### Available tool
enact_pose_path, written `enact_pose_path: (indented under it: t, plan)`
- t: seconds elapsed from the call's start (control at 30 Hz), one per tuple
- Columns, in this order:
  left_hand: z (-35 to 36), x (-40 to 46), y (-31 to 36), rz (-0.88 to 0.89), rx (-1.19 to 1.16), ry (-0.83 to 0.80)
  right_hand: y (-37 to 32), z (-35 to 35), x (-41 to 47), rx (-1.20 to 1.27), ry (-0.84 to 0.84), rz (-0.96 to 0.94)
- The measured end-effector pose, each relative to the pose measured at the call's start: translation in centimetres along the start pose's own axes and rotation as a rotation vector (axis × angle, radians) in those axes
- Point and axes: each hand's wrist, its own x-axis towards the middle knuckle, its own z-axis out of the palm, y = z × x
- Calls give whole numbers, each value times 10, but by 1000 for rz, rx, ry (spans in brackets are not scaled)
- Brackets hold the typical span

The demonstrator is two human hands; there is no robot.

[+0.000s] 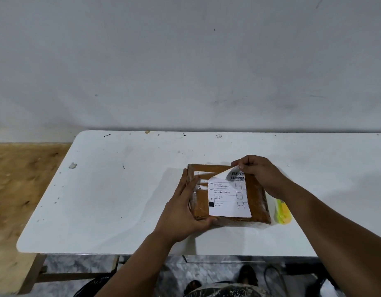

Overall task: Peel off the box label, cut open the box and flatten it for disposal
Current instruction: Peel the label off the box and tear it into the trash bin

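A flat brown cardboard box (pixel 255 196) lies on the white table (pixel 121 189), wrapped with clear tape. A white shipping label (pixel 227 198) with barcodes covers most of its top. The label's far left corner is lifted and curled back, showing its blank underside. My right hand (pixel 260 172) pinches that lifted corner at the box's far edge. My left hand (pixel 183 206) lies flat against the box's left side, thumb under the near left corner, holding it still.
A yellow utility knife (pixel 283 212) lies on the table just right of the box, partly behind my right forearm. A small scrap (pixel 72 165) sits far left on the table. The table's near edge runs below my arms; a wall stands behind.
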Motion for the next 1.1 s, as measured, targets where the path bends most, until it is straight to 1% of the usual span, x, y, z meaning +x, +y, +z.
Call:
enact_pose_path:
  t: [0.1,0.17,0.2,0.3,0.33,0.37,0.43,0.5,0.57,0.63,0.8,1.0,1.1]
  plan:
    - [1,0,0,2,8,15,-2,-2,-1,50,-18,21]
    - [2,0,0,0,15,28,-2,0,-3,-44,-2,-36]
    - [3,0,1,-10,15,41,0,2,-4,-164,42,-113]
    - [5,-1,4,-37,13,82,5,6,-10,-706,307,-429]
    - [5,-1,4,-32,16,87,7,7,-13,-814,341,-485]
    - [6,-1,4,-30,25,87,8,7,-16,-858,330,-502]
    - [6,0,4,-33,58,79,10,8,-23,-833,278,-476]
    - [7,1,4,-30,77,83,9,12,-26,-788,270,-411]
    - [7,2,6,-18,81,88,4,16,-29,-793,274,-353]
    - [7,2,6,-7,81,85,1,17,-31,-775,245,-321]
    - [6,1,4,-27,74,66,-12,14,-31,-490,126,-240]
    - [4,2,6,-55,62,45,-16,4,-33,-291,2,-173]
    - [5,2,4,-53,68,42,-13,3,-34,-187,15,-171]
